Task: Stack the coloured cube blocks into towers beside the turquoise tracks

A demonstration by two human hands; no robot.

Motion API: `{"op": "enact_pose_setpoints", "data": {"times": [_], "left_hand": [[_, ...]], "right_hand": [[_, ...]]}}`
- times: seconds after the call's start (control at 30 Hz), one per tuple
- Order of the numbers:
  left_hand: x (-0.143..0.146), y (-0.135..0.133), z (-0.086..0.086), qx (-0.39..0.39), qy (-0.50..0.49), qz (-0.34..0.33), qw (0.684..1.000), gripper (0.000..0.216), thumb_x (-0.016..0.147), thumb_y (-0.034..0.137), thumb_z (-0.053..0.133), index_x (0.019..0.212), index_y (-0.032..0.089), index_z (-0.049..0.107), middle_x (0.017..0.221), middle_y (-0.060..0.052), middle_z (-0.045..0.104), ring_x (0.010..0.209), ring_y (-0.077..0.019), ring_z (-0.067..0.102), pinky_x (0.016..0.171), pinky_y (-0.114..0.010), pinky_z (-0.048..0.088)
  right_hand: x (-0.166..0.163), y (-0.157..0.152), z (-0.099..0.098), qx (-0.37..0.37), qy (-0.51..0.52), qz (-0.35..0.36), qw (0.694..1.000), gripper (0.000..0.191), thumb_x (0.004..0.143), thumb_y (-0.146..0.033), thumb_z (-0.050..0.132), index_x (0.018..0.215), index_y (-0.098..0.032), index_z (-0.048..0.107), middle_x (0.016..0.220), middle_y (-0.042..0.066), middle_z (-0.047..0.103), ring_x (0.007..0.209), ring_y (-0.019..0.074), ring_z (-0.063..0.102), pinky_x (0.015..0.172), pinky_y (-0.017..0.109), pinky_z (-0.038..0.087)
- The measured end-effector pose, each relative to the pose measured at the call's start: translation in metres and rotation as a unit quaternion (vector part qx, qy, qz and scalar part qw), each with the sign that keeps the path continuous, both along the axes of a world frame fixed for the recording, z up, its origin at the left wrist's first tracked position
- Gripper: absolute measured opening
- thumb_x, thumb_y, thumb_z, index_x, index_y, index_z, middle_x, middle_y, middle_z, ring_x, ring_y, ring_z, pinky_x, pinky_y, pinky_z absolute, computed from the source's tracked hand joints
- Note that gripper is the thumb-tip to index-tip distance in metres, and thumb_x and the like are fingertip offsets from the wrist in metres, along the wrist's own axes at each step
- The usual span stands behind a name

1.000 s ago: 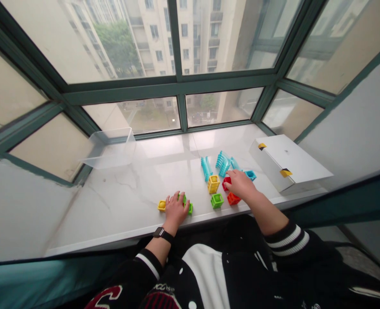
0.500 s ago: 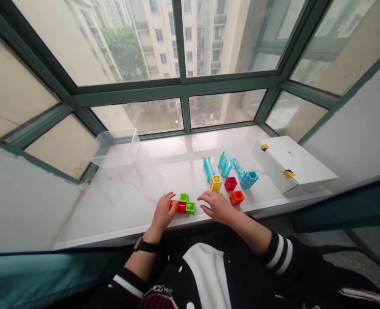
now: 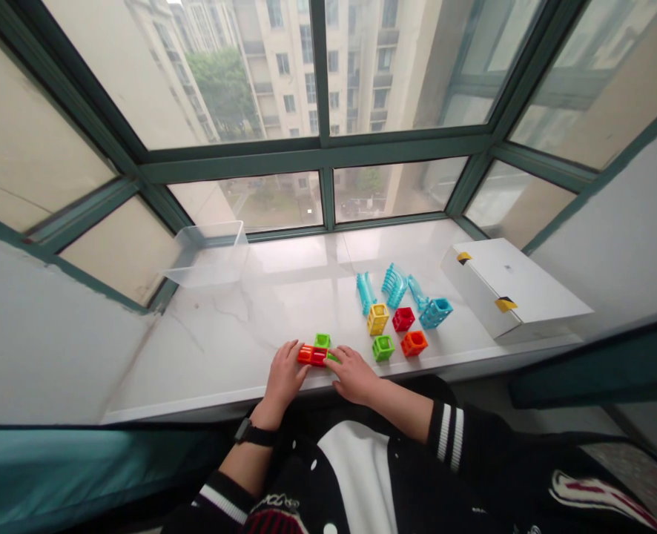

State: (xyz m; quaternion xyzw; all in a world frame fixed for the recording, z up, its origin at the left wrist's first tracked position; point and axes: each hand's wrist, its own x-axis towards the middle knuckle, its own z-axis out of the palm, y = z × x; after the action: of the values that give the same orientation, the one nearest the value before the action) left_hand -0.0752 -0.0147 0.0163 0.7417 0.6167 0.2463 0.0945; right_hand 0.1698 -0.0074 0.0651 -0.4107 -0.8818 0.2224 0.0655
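Hands (image 3: 318, 371) at work on a windowsill: over my dark jacket (image 3: 417, 489) and the white shirt (image 3: 356, 463) beneath it, I reach both arms to the near edge of a pale, glossy ledge (image 3: 211, 348), a black watch (image 3: 259, 434) on my left wrist. My left hand (image 3: 284, 372) curls, thumb and fingers closed about the left end of a row of blocks (image 3: 318, 356), orange-red, red and green. My right hand (image 3: 356, 377) bends its fingers onto the row's green right end, gripping it from the other side. The row lies close to the ledge's front, between my hands, with a small green block (image 3: 322, 340) just behind it.

To the right stand a separate green block (image 3: 383, 348) and an orange block (image 3: 414, 343), then, farther back, a yellow block (image 3: 377, 320), a red block (image 3: 403, 319) and a blue block (image 3: 435, 314). Three translucent blue pieces (image 3: 394, 285) lie behind these. A white box (image 3: 520, 285) sits at right, a clear tub (image 3: 217, 259) at left. Beyond the green-framed window (image 3: 306, 157) rise a tree (image 3: 220, 89) and apartment buildings (image 3: 284, 52).
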Motion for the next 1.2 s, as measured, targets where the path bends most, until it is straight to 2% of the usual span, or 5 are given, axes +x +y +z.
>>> {"op": "enact_pose_setpoints", "data": {"times": [0.23,0.37,0.63,0.87,1.2], "left_hand": [[-0.006,-0.002,-0.004,0.008,-0.023,0.01,1.0,0.066,0.089,0.028,0.065,0.152,0.025,0.045,0.147,-0.014,0.061,0.139,-0.0331,0.057,0.118,-0.056,0.046],[0.004,-0.005,-0.005,0.0,0.003,-0.007,1.0,0.062,0.092,0.027,0.063,0.152,0.025,0.048,0.155,-0.014,0.056,0.147,-0.0343,0.049,0.122,-0.058,0.042],[0.03,-0.009,-0.003,-0.011,0.028,-0.053,0.998,0.035,0.096,0.022,0.059,0.13,0.026,0.068,0.155,-0.01,0.056,0.148,-0.032,0.047,0.123,-0.056,0.041],[0.034,-0.009,0.002,-0.02,0.011,-0.044,0.999,0.021,0.097,0.02,0.057,0.11,0.027,0.072,0.15,-0.007,0.06,0.147,-0.0308,0.048,0.122,-0.059,0.041],[0.041,-0.007,-0.003,0.012,0.023,-0.023,0.999,0.013,0.094,0.019,0.061,0.102,0.024,0.07,0.143,-0.012,0.064,0.141,-0.034,0.053,0.118,-0.059,0.044]], "right_hand": [[-0.004,-0.006,0.005,0.013,-0.031,-0.009,0.999,0.058,0.086,-0.021,0.064,0.144,-0.021,0.058,0.152,0.015,0.057,0.141,0.036,0.046,0.116,0.052,0.04],[-0.001,-0.005,0.005,0.017,-0.034,-0.006,0.999,0.058,0.088,-0.022,0.064,0.145,-0.023,0.057,0.154,0.014,0.056,0.143,0.0355,0.045,0.116,0.053,0.039],[0.003,-0.006,0.004,0.014,-0.038,-0.02,0.999,0.06,0.089,-0.025,0.064,0.149,-0.025,0.056,0.157,0.013,0.054,0.145,0.0358,0.044,0.117,0.055,0.036],[0.006,-0.005,0.001,0.004,-0.039,-0.024,0.999,0.062,0.089,-0.024,0.064,0.15,-0.025,0.055,0.159,0.013,0.053,0.148,0.0349,0.041,0.121,0.055,0.033],[0.008,-0.008,-0.001,0.004,-0.044,-0.026,0.999,0.063,0.09,-0.025,0.063,0.152,-0.023,0.055,0.161,0.012,0.052,0.151,0.0349,0.039,0.124,0.056,0.03]]}}
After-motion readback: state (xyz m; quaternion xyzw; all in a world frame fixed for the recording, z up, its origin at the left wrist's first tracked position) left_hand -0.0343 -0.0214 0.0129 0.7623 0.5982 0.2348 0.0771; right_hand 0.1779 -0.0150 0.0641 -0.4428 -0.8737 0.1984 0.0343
